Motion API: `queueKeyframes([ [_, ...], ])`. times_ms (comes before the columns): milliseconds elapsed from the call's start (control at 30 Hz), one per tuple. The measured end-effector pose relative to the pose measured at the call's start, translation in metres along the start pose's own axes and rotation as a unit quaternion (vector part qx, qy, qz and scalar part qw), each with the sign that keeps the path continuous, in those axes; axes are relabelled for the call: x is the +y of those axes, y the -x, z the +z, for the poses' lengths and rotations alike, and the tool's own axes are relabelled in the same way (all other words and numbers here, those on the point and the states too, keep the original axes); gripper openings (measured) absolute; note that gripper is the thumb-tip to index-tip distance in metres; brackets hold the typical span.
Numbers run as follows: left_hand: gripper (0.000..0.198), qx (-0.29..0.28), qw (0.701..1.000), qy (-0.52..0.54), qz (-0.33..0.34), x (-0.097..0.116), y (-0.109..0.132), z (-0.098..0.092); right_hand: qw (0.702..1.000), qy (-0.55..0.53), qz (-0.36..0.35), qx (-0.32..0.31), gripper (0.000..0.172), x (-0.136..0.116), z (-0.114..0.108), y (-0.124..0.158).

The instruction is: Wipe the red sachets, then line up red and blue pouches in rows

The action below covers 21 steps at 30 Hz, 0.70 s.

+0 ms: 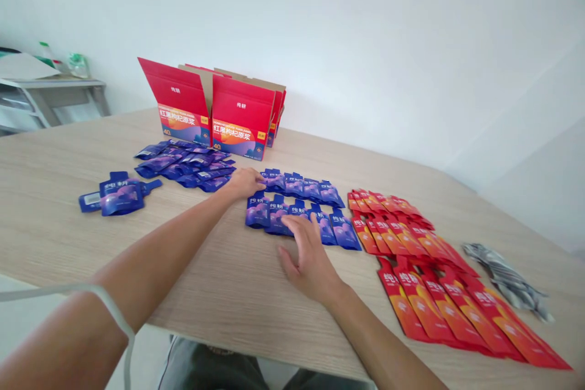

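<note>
Blue spouted drink pouches lie in two overlapping rows at mid-table, a back row and a front row. At the left end of the back row, my left hand has its fingers curled onto the edge of a blue pouch; its fingertips are partly hidden. My right hand is over the front row, fingers apart and nothing gripped, covering part of the middle pouches. Left of my left hand lies a loose heap of blue pouches.
Open red cartons stand behind the heap. A few blue pouches lie apart at left. Several rows of red pouches are at right, beside a crumpled striped cloth. A white cable crosses my left forearm. A side desk stands far left.
</note>
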<state>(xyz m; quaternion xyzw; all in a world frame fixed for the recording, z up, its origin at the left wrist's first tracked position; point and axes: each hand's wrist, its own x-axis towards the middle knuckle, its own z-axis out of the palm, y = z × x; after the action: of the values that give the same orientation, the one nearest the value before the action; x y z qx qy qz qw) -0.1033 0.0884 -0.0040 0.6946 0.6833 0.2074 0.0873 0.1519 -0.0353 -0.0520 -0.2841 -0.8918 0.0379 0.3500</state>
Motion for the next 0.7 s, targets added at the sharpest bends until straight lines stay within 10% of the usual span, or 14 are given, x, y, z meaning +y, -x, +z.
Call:
queueKeyframes([
  [433, 0.034, 0.000, 1.000, -0.001, -0.005, 0.001, -0.013, 0.011, 1.000, -0.022, -0.001, -0.016, 0.060, -0.004, -0.005, -0.005],
  [700, 0.038, 0.113, 0.992, -0.044, -0.029, -0.030, 0.067, -0.037, 1.000, -0.002, -0.008, 0.012, 0.058, 0.003, -0.003, 0.002],
])
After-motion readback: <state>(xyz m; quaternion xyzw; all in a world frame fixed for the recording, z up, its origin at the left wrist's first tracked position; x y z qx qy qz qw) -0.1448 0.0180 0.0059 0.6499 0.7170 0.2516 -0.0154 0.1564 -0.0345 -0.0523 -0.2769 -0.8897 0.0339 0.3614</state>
